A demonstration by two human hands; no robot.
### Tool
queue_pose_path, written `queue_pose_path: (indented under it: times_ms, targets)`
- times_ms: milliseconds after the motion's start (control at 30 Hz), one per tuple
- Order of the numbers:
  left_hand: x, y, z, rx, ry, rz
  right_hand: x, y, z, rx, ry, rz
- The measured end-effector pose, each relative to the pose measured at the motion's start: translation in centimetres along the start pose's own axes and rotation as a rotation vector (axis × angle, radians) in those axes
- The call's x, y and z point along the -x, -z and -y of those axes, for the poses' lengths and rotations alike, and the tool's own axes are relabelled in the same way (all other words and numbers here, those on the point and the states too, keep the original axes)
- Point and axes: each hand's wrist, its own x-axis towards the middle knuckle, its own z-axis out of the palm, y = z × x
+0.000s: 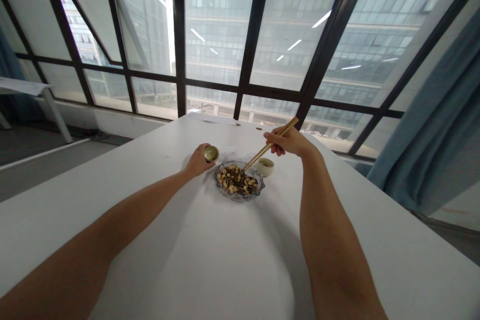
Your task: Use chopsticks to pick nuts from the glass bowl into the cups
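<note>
My right hand is closed around a pair of wooden chopsticks. Their tips reach down to the far right part of a clear glass bowl with a wavy rim. Dark sunflower seeds and pale nuts, perhaps peanuts or pistachios, are heaped in it. My left hand grips a small greenish cup, tilted with its mouth toward me, just left of the bowl. A second small pale cup stands upright against the bowl's right side. Whether the chopsticks pinch anything is too small to tell.
The white table stretches up to a large window wall with dark frames. A sheet of paper lies at the far edge. Another white table stands at left. A blue curtain hangs at right.
</note>
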Motion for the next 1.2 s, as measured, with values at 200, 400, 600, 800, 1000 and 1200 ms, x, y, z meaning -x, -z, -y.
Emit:
queue_pose_path:
  times_ms: [200, 400, 600, 800, 1000, 1200]
  targets:
    - [0.2, 0.2, -0.4, -0.006, -0.099, -0.009, 0.4, 0.3, 0.1, -0.075, 0.031, 0.005]
    - [0.2, -0.1, 0.0, -0.056, -0.122, 0.007, 0.7, 0.4, 0.5, -0.228, 0.079, 0.0]
    - [0.0, -0.5, 0.9, -0.086, -0.01, 0.015, 1.1, 0.9, 0.6, -0.09, 0.07, -0.056]
    - [0.0, -0.5, 1.3, -0.072, 0.121, 0.018, 1.2, 1.1, 0.6, -0.045, 0.037, -0.054]
    - [-0.3, -0.5, 1.9, -0.066, 0.262, 0.06, 0.8, 0.7, 0.3, -0.013, -0.031, 0.008]
    - [-2.7, 0.3, 0.3, -0.259, 0.222, 0.098, 0.6, 0.7, -0.1, -0.04, -0.002, -0.042]
